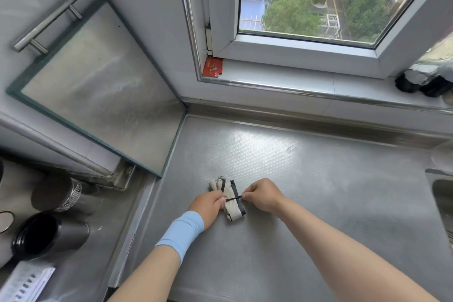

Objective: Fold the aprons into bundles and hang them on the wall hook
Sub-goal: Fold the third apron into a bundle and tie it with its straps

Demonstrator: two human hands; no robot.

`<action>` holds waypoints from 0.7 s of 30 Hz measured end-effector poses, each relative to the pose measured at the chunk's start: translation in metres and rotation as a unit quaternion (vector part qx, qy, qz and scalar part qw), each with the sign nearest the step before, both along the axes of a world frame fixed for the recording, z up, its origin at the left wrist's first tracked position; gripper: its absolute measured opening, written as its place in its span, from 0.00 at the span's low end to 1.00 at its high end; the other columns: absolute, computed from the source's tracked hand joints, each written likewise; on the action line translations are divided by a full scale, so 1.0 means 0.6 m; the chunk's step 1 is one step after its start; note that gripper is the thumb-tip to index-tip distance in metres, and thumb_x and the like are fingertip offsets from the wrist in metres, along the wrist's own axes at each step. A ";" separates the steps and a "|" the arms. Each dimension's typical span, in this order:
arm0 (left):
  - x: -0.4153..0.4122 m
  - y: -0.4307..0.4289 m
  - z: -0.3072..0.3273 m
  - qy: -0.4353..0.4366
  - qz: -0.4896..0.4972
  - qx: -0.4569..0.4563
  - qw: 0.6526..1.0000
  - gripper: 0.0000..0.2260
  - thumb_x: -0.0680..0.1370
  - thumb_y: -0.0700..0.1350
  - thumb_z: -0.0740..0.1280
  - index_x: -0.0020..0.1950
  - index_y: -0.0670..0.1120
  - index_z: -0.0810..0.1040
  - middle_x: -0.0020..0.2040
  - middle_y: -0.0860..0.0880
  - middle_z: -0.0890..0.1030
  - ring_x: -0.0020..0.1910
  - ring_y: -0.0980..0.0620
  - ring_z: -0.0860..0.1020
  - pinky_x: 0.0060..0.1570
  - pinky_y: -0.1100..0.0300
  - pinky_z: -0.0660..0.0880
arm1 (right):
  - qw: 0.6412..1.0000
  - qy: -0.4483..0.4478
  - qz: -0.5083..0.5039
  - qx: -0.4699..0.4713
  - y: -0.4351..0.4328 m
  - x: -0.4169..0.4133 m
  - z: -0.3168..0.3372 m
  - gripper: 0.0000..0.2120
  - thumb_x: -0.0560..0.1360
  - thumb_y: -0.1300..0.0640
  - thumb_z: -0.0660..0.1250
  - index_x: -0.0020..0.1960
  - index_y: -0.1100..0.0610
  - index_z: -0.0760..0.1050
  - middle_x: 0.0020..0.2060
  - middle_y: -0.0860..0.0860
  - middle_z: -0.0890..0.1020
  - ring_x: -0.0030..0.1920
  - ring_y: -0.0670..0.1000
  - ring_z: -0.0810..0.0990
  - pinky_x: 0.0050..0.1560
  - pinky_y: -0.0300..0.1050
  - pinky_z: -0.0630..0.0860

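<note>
**Tying off, strap crosswise to the roll**

Pinching the black strap (234,198) at both ends, I have my left hand (208,206) curled on it against the left edge of the apron bundle (231,207), and my right hand (262,195) nips it just right of the bundle. The bundle lies on the steel counter (306,179), low centre of the frame. Its long axis runs upper left to lower right, and the strap crosses it. Both hands are equally near. I judge the next pull goes sideways, hands apart. No wall hook shows.
</note>
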State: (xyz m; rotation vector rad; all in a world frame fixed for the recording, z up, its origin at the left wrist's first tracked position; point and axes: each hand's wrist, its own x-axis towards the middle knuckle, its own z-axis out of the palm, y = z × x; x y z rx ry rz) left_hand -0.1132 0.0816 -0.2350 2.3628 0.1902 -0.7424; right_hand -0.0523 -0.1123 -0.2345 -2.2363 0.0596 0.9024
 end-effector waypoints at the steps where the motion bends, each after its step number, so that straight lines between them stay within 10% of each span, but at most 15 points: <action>1: 0.000 -0.004 0.002 -0.016 0.004 0.009 1.000 0.10 0.82 0.48 0.57 0.42 0.49 0.71 0.43 0.46 0.77 0.42 0.46 0.73 0.43 0.57 0.68 | 1.000 -0.004 -0.007 0.000 0.003 0.000 0.000 0.06 0.73 0.56 0.72 0.38 0.50 0.85 0.35 0.41 0.84 0.37 0.41 0.79 0.38 0.35 0.72; 8: 0.028 -0.040 0.025 -0.150 -0.054 0.015 0.987 0.08 0.82 0.43 0.58 0.51 0.41 0.75 0.58 0.45 0.73 0.52 0.46 0.74 0.49 0.65 0.64 | 1.000 0.002 -0.016 -0.005 0.003 -0.010 -0.008 0.07 0.69 0.59 0.67 0.38 0.59 0.83 0.30 0.45 0.81 0.31 0.44 0.74 0.33 0.38 0.70; 14: 0.067 -0.053 0.027 -0.087 -0.052 -0.012 0.995 0.09 0.79 0.46 0.61 0.42 0.46 0.77 0.43 0.48 0.78 0.45 0.47 0.76 0.51 0.51 0.74 | 0.999 -0.034 -0.022 -0.023 -0.012 -0.007 0.001 0.06 0.70 0.58 0.68 0.41 0.49 0.82 0.33 0.41 0.81 0.36 0.42 0.78 0.34 0.35 0.70; 21: 0.082 -0.060 0.033 -0.063 -0.071 -0.005 0.995 0.08 0.79 0.48 0.61 0.43 0.49 0.78 0.43 0.50 0.78 0.43 0.50 0.76 0.47 0.56 0.75 | 0.992 -0.126 0.026 -0.004 -0.019 -0.009 0.017 0.11 0.73 0.57 0.67 0.47 0.43 0.85 0.31 0.38 0.78 0.33 0.39 0.74 0.35 0.33 0.67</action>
